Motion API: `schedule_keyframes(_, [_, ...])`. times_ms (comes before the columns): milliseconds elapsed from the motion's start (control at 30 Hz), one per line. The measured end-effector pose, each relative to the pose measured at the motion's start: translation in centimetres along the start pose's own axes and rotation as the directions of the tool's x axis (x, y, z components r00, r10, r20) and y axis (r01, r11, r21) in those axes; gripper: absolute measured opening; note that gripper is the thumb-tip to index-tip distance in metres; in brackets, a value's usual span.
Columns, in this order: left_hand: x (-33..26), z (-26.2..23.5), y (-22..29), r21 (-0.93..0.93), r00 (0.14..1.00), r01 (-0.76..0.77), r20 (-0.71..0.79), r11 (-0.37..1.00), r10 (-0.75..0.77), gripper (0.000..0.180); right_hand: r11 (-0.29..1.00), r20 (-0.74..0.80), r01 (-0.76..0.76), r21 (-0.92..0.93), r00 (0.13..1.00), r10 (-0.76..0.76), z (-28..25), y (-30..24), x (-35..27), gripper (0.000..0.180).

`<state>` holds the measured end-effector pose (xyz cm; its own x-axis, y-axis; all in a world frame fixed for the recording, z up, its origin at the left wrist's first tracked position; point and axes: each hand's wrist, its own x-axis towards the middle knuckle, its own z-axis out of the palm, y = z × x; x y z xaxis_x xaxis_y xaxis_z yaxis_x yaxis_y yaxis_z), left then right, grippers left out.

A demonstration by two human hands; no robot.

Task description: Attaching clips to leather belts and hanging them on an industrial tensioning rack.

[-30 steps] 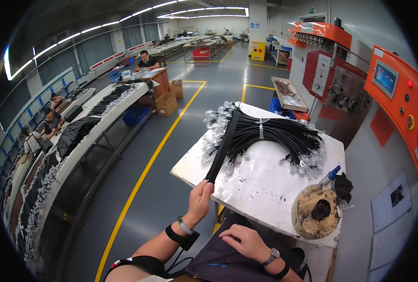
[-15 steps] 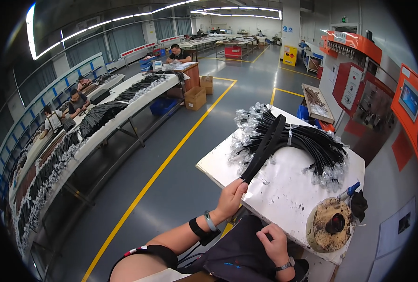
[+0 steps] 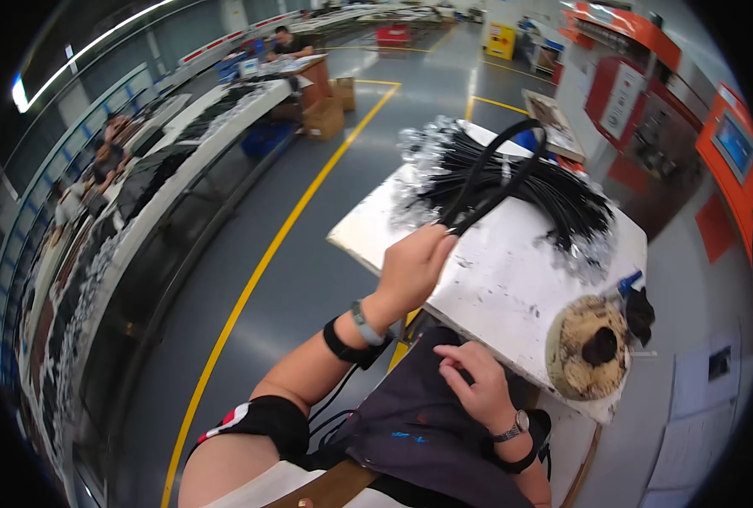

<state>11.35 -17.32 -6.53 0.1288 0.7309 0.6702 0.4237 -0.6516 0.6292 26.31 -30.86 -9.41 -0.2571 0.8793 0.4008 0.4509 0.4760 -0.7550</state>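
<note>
My left hand [image 3: 415,267] is closed around the two ends of a black strap [image 3: 476,172], which is bent into a long loop. The loop rises away from my fist, over the table and in front of a thick bundle of black cords [image 3: 554,195]. Clear plastic wraps the ends of those cords. My right hand [image 3: 478,385] hovers over the dark apron [image 3: 410,415] by the table's near edge. Its fingers are loosely bent and somewhat apart, with nothing seen in them.
The white table [image 3: 495,296] has dark stains. On its right corner sits a round, stained tub [image 3: 584,360] with a dark cup, beside a blue-capped bottle [image 3: 629,282]. Orange machines [image 3: 728,144] stand at right. A long bench [image 3: 215,127] with black cords and seated people runs along the left.
The view has tilted downward. The strap's loop, nearly flat before, now spreads wider in my left hand. My right hand's fingers reach further left over the apron.
</note>
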Motion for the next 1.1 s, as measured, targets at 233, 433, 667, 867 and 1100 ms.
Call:
schedule_keyframes(233, [-3.0, -0.2, 1.3, -0.733, 0.736, 0.665, 0.608, 0.147, -0.297, 0.032, 0.951, -0.013, -0.273, 0.144, 0.961, 0.278, -5.6, -1.7, -6.2, 0.018])
schedule_keyframes(433, [-3.0, 0.1, 1.9, -0.68, 0.67, 0.665, 0.726, -0.309, -0.155, 0.037, 0.927, -0.333, -0.348, 0.137, 0.865, 0.374, -11.2, -4.0, -12.4, 0.017])
schedule_keyframes(667, [-5.0, -1.1, 2.4, -0.578, 0.631, 0.622, 0.769, -0.529, -0.098, 0.037, 0.866, -0.667, -0.488, 0.104, 0.612, 0.425, -17.6, -2.1, -16.2, 0.016])
schedule_keyframes(867, [-5.6, -2.2, 1.9, -0.616, 0.681, 0.678, 0.732, -0.401, 0.027, 0.043, 0.839, -0.752, -0.537, 0.086, 0.518, 0.408, -21.3, 3.1, -14.9, 0.022])
schedule_keyframes(1100, [-8.1, -4.4, 1.0, -0.449, 0.486, 0.834, 0.873, -0.319, 0.044, 0.041, 0.846, -0.619, -0.486, 0.219, 0.601, 0.506, -21.7, 7.2, -11.5, 0.043])
